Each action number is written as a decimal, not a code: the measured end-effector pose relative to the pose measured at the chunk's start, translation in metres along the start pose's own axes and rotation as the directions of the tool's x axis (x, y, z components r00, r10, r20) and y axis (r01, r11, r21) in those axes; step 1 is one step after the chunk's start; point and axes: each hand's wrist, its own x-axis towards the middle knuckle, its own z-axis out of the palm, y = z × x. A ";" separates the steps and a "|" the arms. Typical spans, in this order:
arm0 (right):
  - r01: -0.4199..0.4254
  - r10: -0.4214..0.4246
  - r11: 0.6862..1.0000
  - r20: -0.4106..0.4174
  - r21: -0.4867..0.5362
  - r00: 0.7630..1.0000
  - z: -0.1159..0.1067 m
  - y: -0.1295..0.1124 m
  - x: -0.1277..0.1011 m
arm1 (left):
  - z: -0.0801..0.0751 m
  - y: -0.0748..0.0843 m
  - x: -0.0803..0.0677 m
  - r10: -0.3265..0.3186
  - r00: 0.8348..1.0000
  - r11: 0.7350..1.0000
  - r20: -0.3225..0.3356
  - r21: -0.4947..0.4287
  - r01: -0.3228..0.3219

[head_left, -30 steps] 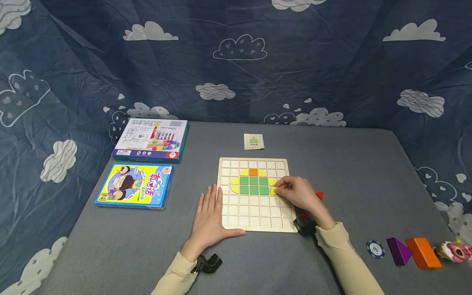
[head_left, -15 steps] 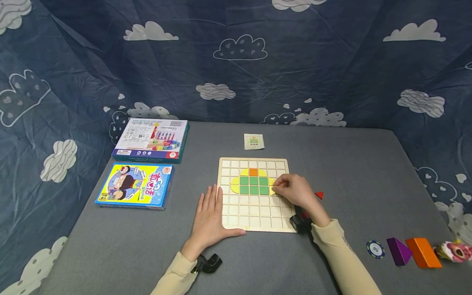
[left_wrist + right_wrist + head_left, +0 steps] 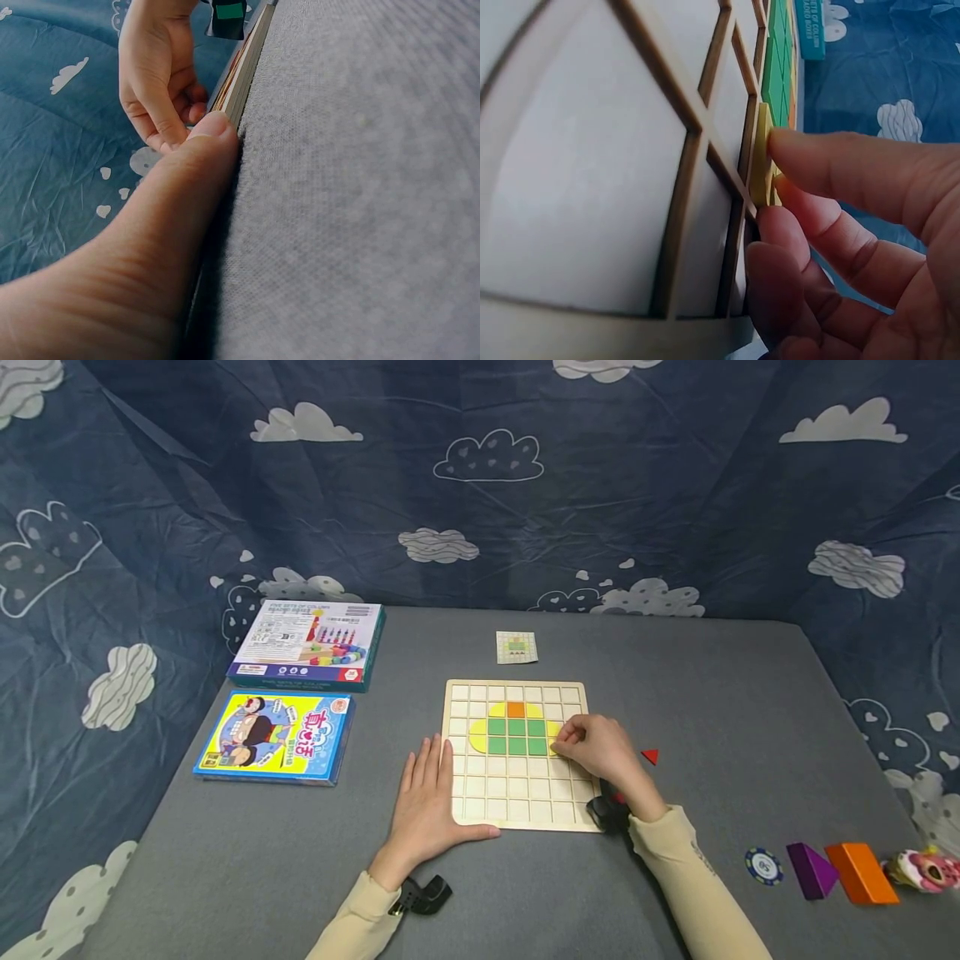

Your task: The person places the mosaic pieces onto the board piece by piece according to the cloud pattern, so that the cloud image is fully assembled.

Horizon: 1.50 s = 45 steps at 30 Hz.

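Note:
A wooden grid board [image 3: 517, 789] lies on the grey table. Green square tiles [image 3: 517, 737] fill its middle, with an orange square tile [image 3: 516, 710] above and yellow rounded tiles [image 3: 477, 737] around them. My left hand [image 3: 423, 806] rests flat at the board's left and near edges, fingers straight, thumb spread along the near edge. With thumb and fingertips, my right hand [image 3: 603, 752] holds a yellow tile [image 3: 763, 157] at the right of the green block. In the right wrist view this tile sits against the grid, partly covered by the fingers.
A small pattern card [image 3: 517, 647] lies beyond the board. Two boxes, one white and purple [image 3: 307, 639] and one blue and yellow [image 3: 273, 737], are at left. Right are a red triangle [image 3: 650, 757], a poker chip [image 3: 763, 867], purple [image 3: 812, 871] and orange [image 3: 861, 874] blocks and a figurine [image 3: 926, 870].
My right hand has shifted slightly left at the yellow tile, its forearm drawing in the same way. More of the red triangle shows beside the wrist. My left hand has stayed put.

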 end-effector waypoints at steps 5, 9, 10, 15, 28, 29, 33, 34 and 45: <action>-0.027 0.027 0.999 0.013 0.023 1.000 -0.001 0.000 -0.001 | 0.000 0.000 0.000 0.003 1.000 1.000 -0.004 -0.004 -0.003; -0.036 0.035 0.999 0.017 0.032 0.999 -0.001 0.000 -0.002 | -0.001 0.000 0.000 0.000 1.000 1.000 0.002 -0.004 0.000; -0.035 0.035 0.999 0.016 0.030 0.999 0.000 0.001 -0.001 | -0.001 0.000 0.000 0.000 1.000 1.000 0.003 -0.004 0.000; -0.030 0.030 0.999 0.008 0.029 1.000 0.001 0.001 -0.001 | -0.002 0.000 0.000 0.004 1.000 1.000 -0.004 -0.002 -0.004; 0.023 -0.021 0.998 -0.039 0.050 0.999 -0.008 0.011 -0.012 | 0.002 0.000 -0.001 0.021 0.999 1.000 -0.034 -0.009 -0.021; 0.036 -0.034 0.998 -0.058 0.047 0.998 -0.011 0.013 -0.014 | 0.001 0.000 -0.001 0.021 0.999 1.000 -0.032 -0.008 -0.021; 0.057 -0.054 0.998 -0.144 0.018 0.988 -0.023 0.024 -0.021 | 0.001 0.000 -0.001 0.009 1.000 1.000 -0.018 -0.004 -0.009; 0.047 -0.045 0.999 -0.167 0.009 0.985 -0.026 0.026 -0.023 | 0.001 0.000 -0.001 0.007 1.000 1.000 -0.016 -0.002 -0.007; -0.019 -0.002 0.997 -0.290 -0.071 0.957 -0.049 0.090 -0.039 | 0.000 0.000 -0.001 0.002 1.000 1.000 -0.006 0.003 -0.002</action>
